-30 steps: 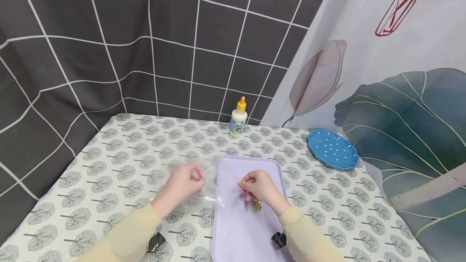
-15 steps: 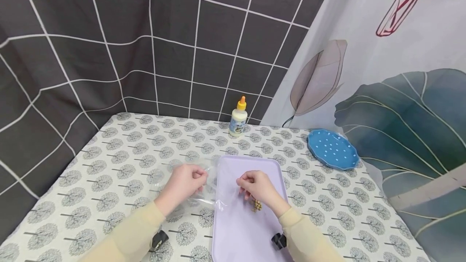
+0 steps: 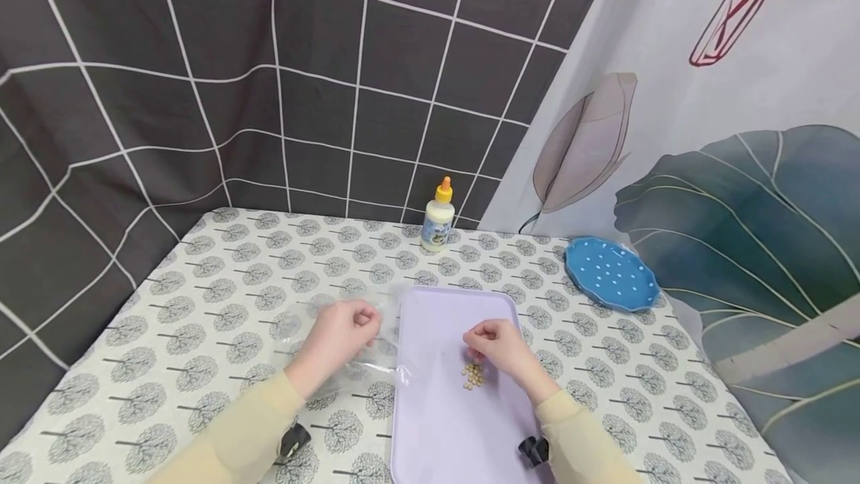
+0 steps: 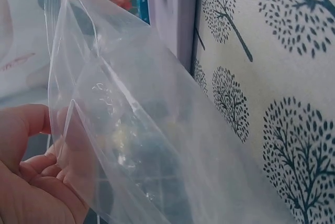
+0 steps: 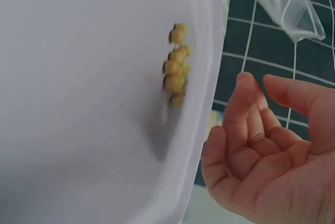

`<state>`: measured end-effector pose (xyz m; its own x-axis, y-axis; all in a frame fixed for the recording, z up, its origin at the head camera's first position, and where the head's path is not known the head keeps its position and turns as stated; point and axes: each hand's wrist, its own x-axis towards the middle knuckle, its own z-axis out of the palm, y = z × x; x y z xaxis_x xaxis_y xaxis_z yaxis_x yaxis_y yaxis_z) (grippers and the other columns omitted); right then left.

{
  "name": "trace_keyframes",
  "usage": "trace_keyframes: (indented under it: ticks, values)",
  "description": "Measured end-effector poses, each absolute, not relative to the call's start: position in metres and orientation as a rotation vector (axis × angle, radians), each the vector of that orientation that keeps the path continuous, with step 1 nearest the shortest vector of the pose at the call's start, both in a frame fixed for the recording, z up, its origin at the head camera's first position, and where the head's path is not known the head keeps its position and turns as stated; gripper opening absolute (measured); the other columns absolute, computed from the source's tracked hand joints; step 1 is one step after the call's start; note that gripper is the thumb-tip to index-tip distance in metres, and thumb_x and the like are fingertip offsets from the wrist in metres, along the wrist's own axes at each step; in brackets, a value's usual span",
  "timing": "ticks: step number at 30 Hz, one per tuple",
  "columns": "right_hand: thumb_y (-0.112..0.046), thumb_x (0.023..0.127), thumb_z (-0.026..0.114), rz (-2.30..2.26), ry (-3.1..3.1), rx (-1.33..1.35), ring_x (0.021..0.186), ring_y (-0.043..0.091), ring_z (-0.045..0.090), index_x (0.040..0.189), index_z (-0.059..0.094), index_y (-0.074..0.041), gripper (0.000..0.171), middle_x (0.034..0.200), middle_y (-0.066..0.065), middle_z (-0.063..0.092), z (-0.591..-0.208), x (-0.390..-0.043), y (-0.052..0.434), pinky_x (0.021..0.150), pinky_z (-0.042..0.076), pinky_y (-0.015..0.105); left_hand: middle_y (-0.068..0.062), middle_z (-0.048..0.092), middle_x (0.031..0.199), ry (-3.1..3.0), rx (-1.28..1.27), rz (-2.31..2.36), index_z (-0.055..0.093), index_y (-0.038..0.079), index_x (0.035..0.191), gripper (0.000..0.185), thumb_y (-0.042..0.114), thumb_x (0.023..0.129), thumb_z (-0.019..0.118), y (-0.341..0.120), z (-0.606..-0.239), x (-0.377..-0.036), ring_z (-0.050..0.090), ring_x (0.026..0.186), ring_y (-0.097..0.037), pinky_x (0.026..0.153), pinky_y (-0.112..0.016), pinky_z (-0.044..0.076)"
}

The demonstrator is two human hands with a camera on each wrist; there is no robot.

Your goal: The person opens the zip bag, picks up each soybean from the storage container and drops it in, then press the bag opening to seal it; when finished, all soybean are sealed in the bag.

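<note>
A creased clear bag (image 4: 136, 109) is in the left hand (image 3: 341, 332); yellowish balls (image 3: 473, 376) cluster on a tray (image 3: 446, 439).

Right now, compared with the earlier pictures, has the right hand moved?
Yes; in the head view, the right hand has shifted toward the right edge of the tray.

The clear bag (image 4: 133, 114) is catching light in bright streaks along its creases, looking like thin, glossy plastic film. The lilac tray (image 3: 450, 435) is showing smooth, matt plastic, while the small yellow pieces (image 5: 176, 81) are looking smooth. The blue dish (image 3: 611, 275) is gleaming as if glazed; the bottle (image 3: 437, 228) is appearing plastic. The tree-printed cloth (image 3: 231, 297), dark hanging (image 3: 322, 114) and sleeves (image 3: 225, 428) are all presenting matt fabric, the hanging wrinkling softly.
</note>
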<state>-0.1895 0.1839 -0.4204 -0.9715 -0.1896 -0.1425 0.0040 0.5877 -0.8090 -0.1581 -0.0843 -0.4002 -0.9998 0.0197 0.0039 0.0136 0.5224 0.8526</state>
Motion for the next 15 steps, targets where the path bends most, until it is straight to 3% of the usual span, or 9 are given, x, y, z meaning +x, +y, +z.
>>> trace_keyframes:
  ticks: [9, 15]
  values:
    - [-0.011, 0.082, 0.07, -1.181, 2.66, -0.072, 0.063, 0.015, 0.06, 0.083, 0.067, -0.004, 0.008, 0.069, 0.003, 0.066, -0.419, -0.183, 0.202, 0.063, 0.052, 0.027, -0.001, 0.066, 0.075, 2.715, 0.052, 1.559, 0.068, 0.004, 0.098, 0.015, 0.014, 0.088, 0.063, -0.084, -0.397, -0.157, 0.061, 0.058, -0.019, 0.049, -0.022, 0.053]
    - [-0.008, 0.078, 0.073, -1.043, 2.676, -0.217, 0.063, 0.013, 0.057, 0.083, 0.067, -0.007, 0.008, 0.069, 0.0, 0.062, -0.423, -0.177, 0.211, 0.058, 0.051, 0.025, -0.005, 0.067, 0.076, 2.692, 0.055, 1.559, 0.068, 0.005, 0.099, 0.015, 0.013, 0.088, 0.062, -0.083, -0.398, -0.156, 0.059, 0.055, -0.017, 0.046, -0.023, 0.051]
